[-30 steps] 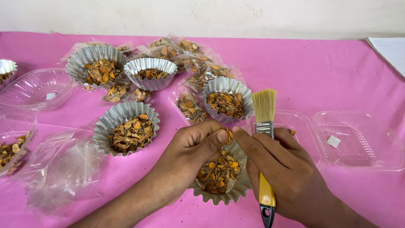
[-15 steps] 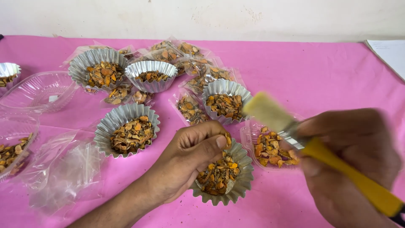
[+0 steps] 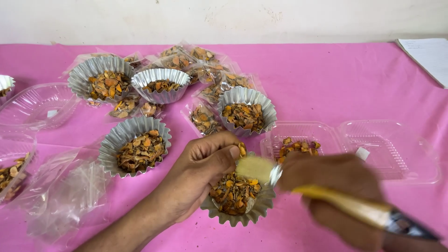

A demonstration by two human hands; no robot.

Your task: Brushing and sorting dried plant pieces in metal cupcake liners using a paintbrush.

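Note:
My left hand [image 3: 198, 175] grips the rim of a fluted foil cup [image 3: 235, 212] filled with dried orange-brown pieces and pinches one piece at its fingertips. My right hand [image 3: 340, 196], blurred by motion, holds a paintbrush [image 3: 326, 196] with a yellow handle. Its pale bristles lie over the cup, close to my left fingers.
Several more filled foil cups [image 3: 140, 147] and clear bags [image 3: 205, 70] of the same pieces lie on the pink cloth [image 3: 326, 84]. An open clear clamshell box [image 3: 368, 149] at the right holds a few pieces. Empty plastic bags [image 3: 65, 186] and trays [image 3: 32, 105] lie at the left. White paper [image 3: 427, 53] sits at the far right.
My right hand has swung the brush from upright to lying flat, bristles now over the cup. My left hand has stayed on the cup.

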